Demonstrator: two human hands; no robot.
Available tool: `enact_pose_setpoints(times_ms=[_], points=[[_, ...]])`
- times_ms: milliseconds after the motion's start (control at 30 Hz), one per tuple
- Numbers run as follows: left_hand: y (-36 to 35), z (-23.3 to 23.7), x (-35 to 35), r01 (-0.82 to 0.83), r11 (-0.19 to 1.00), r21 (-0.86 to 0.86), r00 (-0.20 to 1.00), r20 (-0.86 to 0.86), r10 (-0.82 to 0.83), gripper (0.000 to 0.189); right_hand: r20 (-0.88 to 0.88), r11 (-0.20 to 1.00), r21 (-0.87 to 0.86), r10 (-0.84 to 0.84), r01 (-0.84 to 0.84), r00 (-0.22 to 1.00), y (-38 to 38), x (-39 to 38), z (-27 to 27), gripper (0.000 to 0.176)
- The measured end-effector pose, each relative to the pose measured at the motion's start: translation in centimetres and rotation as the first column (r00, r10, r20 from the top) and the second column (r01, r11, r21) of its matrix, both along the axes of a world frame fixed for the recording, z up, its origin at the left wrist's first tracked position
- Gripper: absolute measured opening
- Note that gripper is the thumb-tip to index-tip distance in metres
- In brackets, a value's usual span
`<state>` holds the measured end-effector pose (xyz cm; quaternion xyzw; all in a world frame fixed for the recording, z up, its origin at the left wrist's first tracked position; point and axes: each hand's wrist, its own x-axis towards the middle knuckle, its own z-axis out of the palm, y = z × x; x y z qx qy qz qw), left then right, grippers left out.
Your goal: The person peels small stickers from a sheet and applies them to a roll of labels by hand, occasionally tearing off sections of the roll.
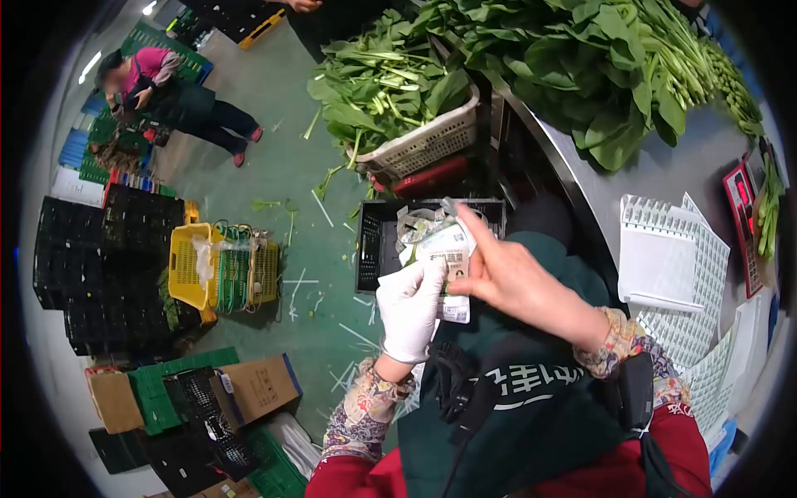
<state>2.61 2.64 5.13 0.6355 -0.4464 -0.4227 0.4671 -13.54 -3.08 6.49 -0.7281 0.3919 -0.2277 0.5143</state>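
My left hand (410, 311) wears a white glove and is closed on the lower left side of a printed plastic bag (444, 245). The bag is white and clear with dark characters, and a bit of green shows beside the glove. Bare, my right hand (523, 278) lies along the bag's right edge, fingers stretched out and thumb apart, touching it. Under the bag sits a black crate (369, 249) with crumpled clear plastic (415, 222) in it. My dark green apron (515, 415) is close below both hands.
Leafy greens (606, 75) cover the steel table (573, 145), with label sheets (664, 257) and a red scale (741, 216). A white basket of greens (423, 145) stands ahead. Yellow baskets (191, 266), black crates (124, 266) and cardboard boxes (261, 386) stand left. A person (166, 95) stands farther off.
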Motion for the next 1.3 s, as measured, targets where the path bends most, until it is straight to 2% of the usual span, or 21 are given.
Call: enact_pose_setpoints(times_ms=[33, 67, 167, 200, 233, 300, 333, 433, 533, 667, 733, 800, 867, 900, 967, 1000, 1033, 1100, 1167, 1267, 1300], points=[[0.0, 0.0, -0.1, 0.002, 1.0, -0.03, 1.0, 0.029, -0.001, 0.024, -0.072, 0.997, -0.066, -0.032, 0.027, 0.997, -0.1, -0.3, -0.2, 0.076], [-0.1, 1.2, -0.1, 0.085, 0.996, 0.025, 0.996, -0.017, -0.085, 0.021, 0.044, 0.994, -0.09, -0.054, 0.058, 0.998, 0.0, -0.1, -1.0, 0.076], [-0.6, 0.1, -0.4, 0.06, 0.998, -0.002, 0.863, -0.503, -0.053, 0.023, 0.443, 0.91, 0.388, -0.32, 0.143, 0.837, -0.1, 0.4, -0.2, 0.074], [-0.3, -1.2, 1.2, 0.268, 0.959, 0.091, 0.873, -0.445, -0.202, 0.031, 0.5, 0.869, 0.462, -0.421, 0.177, 0.757, -0.9, 0.3, 0.5, 0.066], [0.0, -2.8, 1.5, 0.306, 0.95, 0.067, 0.895, -0.36, -0.263, 0.028, 0.52, 0.847, 0.493, -0.469, 0.198, 0.714, -1.9, 0.0, -0.7, 0.056], [0.3, -2.6, 0.9, 0.174, 0.965, 0.194, 0.942, -0.32, -0.105, 0.025, 0.497, 0.839, 0.445, -0.523, 0.315, 0.692, -2.8, -0.3, -2.8, 0.041], [0.1, -3.2, 0.9, 0.096, 0.971, 0.218, 0.906, -0.423, 0.005, 0.024, 0.398, 0.862, 0.339, -0.494, 0.377, 0.773, -2.6, -0.7, -2.8, 0.027], [-0.4, -3.0, 0.8, 0.08, 0.985, 0.153, 0.901, -0.434, -0.006, 0.028, 0.33, 0.871, 0.471, -0.321, 0.141, 0.888, -0.3, -0.2, -2.2, 0.02], [-0.9, -3.5, 0.4, 0.043, 0.994, 0.105, 0.905, -0.425, 0.006, 0.028, 0.252, 0.881, 0.454, -0.273, 0.136, 0.929, 0.9, 0.6, -2.2, 0.016], [-1.0, -3.6, 0.1, 0.016, 0.996, 0.088, 0.93, -0.367, 0.017, 0.025, 0.193, 0.95, 0.263, -0.221, 0.167, 0.956, 1.0, 0.4, -2.9, 0.026], [-0.6, -3.6, 0.0, 0.025, 0.994, 0.11, 0.964, -0.267, 0.005, 0.024, 0.078, 0.981, 0.074, -0.183, 0.178, 0.98, 0.8, 0.2, -2.7, 0.039], [-0.6, -2.6, -0.2, 0.046, 0.994, 0.096, 0.949, -0.315, -0.013, 0.024, 0.049, 0.987, -0.059, -0.147, 0.15, 0.988, 0.3, -0.3, -4.2, 0.061], [-0.8, -2.0, -0.1, 0.082, 0.993, 0.09, 0.892, -0.45, -0.033, 0.027, 0.218, 0.945, 0.235, -0.28, 0.228, 0.935, -0.4, -0.2, -2.9, 0.059], [-0.3, -3.4, 0.7, 0.198, 0.979, 0.051, 0.881, -0.447, -0.155, 0.031, 0.284, 0.894, 0.38, -0.358, 0.238, 0.89, -0.8, -0.3, -2.3, 0.057], [1.0, -3.7, 0.3, 0.257, 0.932, 0.257, 0.877, -0.467, -0.113, 0.028, 0.429, 0.867, 0.375, -0.476, 0.328, 0.768, -2.1, -0.9, -2.2, 0.051], [1.4, -5.1, 0.3, 0.159, 0.95, 0.27, 0.917, -0.397, -0.041, 0.028, 0.43, 0.859, 0.38, -0.493, 0.343, 0.757, -2.3, -0.8, -2.7, 0.042], [1.5, -5.3, 0.3, 0.11, 0.964, 0.242, 0.904, -0.428, 0.004, 0.028, 0.427, 0.849, 0.388, -0.51, 0.357, 0.747, -2.3, -0.7, -3.1, 0.034], [1.1, -5.6, 0.3, 0.002, 0.983, 0.185, 0.863, -0.497, 0.092, 0.029, 0.275, 0.846, 0.451, -0.434, 0.284, 0.858, -1.1, -0.8, -2.9, 0.019], [0.5, -5.0, -0.1, -0.022, 0.984, 0.175, 0.85, -0.515, 0.111, 0.027, 0.193, 0.842, 0.509, -0.313, 0.177, 0.93, 0.6, -0.1, -2.7, 0.021], [0.0, -5.6, -0.4, -0.045, 0.99, 0.134, 0.875, -0.473, 0.104, 0.024, 0.159, 0.837, 0.529, -0.261, 0.141, 0.952, 1.0, 0.3, -2.9, 0.022], [0.2, -6.1, 0.0, -0.004, 0.997, 0.073, 0.968, -0.249, 0.022, 0.024, 0.131, 0.858, 0.494, -0.233, 0.141, 0.964, 1.0, 0.3, -2.8, 0.023]])
